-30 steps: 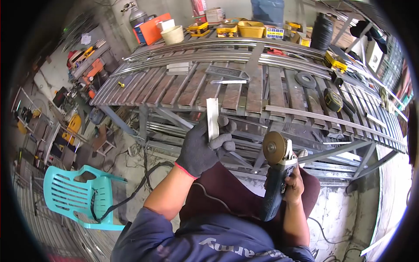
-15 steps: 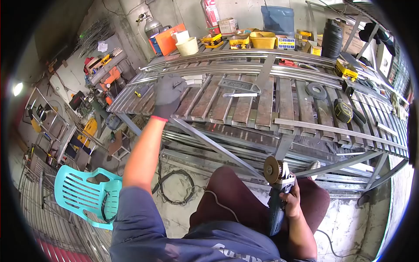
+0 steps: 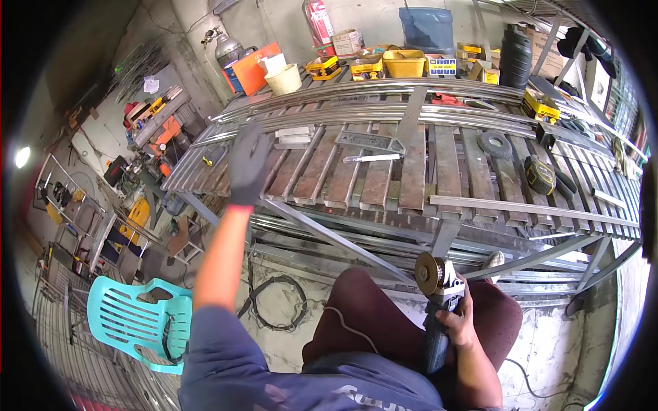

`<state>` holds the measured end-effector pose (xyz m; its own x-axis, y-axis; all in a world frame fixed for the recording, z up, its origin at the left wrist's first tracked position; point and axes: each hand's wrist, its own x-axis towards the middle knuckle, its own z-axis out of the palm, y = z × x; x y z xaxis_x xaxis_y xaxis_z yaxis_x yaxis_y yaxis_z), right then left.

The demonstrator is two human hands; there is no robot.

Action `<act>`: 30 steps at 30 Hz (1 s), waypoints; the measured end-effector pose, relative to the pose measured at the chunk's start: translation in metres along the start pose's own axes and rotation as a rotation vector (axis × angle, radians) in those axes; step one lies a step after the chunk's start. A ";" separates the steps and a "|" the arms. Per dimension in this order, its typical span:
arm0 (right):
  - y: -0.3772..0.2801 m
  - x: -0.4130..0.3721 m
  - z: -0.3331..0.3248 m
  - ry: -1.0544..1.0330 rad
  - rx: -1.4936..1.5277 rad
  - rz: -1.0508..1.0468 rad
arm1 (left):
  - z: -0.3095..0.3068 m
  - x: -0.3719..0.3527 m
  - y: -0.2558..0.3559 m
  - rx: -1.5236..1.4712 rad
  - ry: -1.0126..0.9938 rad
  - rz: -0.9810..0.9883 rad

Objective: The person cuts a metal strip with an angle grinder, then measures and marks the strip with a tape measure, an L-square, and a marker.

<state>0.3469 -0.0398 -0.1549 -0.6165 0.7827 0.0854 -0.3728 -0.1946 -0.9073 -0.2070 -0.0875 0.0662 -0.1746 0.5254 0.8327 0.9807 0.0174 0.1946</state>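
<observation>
You are gripping the grinder (image 3: 441,284) in your right hand (image 3: 457,322), fingers wrapped round its body, disc up, over your lap. Your gloved left hand (image 3: 248,163) is hovering over the left end of the table (image 3: 411,185); blur is hiding its grip. Short bars (image 3: 295,135) are lying just beside it, and a brace (image 3: 329,236) is slanting between you and the table.

The slatted steel table (image 3: 411,179) carried long tubes (image 3: 356,109) across its far part. Short steel pieces (image 3: 295,135), a metal square (image 3: 370,141), a white marker (image 3: 371,158), a black disc (image 3: 495,144) and a tape measure (image 3: 540,175) lay on the slats; a flat bar (image 3: 531,207) ran along the near edge.
</observation>
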 end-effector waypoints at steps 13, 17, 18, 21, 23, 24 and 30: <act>-0.064 0.021 0.082 0.041 0.250 0.010 | -0.022 -0.291 0.219 -0.709 -0.682 -0.453; -0.116 0.057 0.093 -0.048 0.294 -0.297 | -0.036 -0.272 0.202 -0.557 -0.653 -0.374; -0.128 0.071 0.083 -0.196 0.293 -0.330 | -0.045 -0.265 0.205 -0.605 -0.643 -0.419; -0.142 0.082 0.078 0.025 0.216 -0.421 | -0.055 -0.253 0.211 -0.745 -0.633 -0.536; -0.147 0.083 0.073 0.112 0.186 -0.425 | -0.055 -0.256 0.219 -0.817 -0.640 -0.609; -0.147 0.082 0.070 0.179 0.164 -0.428 | -0.050 -0.263 0.221 -0.862 -0.635 -0.611; -0.123 0.065 0.074 0.224 0.304 -0.305 | -0.027 -0.249 0.233 -0.878 -0.592 -0.366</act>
<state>0.3013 -0.0083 -0.0075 -0.2948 0.9327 0.2078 -0.7198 -0.0738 -0.6902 0.0624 -0.2373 -0.0816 -0.1417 0.9374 0.3181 0.4359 -0.2294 0.8703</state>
